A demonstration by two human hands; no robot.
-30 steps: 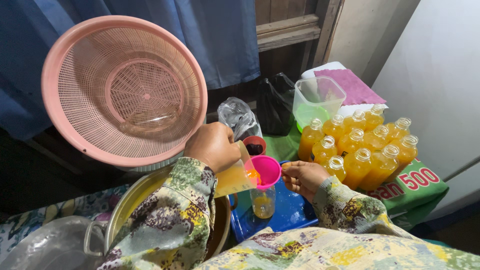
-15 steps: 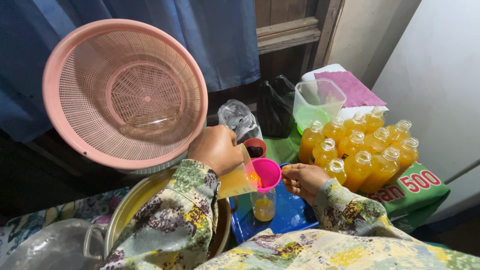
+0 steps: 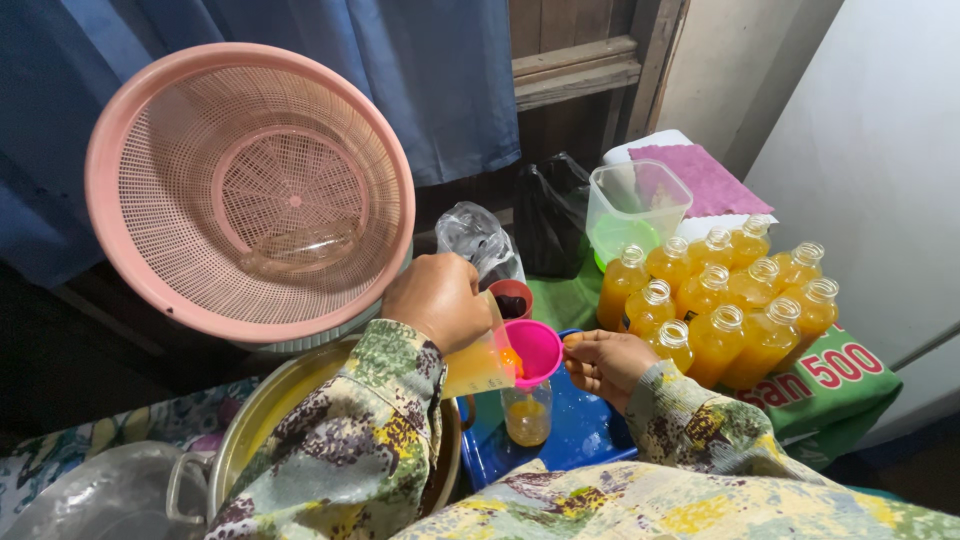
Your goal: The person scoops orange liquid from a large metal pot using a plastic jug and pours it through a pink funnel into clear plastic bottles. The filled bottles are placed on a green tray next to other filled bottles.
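Blue curtain behind, pink colander (image 3: 250,190) propped against it. Left hand (image 3: 438,298), grip wrapped round tilted cup (image 3: 478,365), orange juice meeting pink funnel (image 3: 535,350). Right hand (image 3: 603,362) pinches funnel rim above small bottle (image 3: 527,412) on blue tray (image 3: 580,435). Filled bottles (image 3: 725,300) clustered right.
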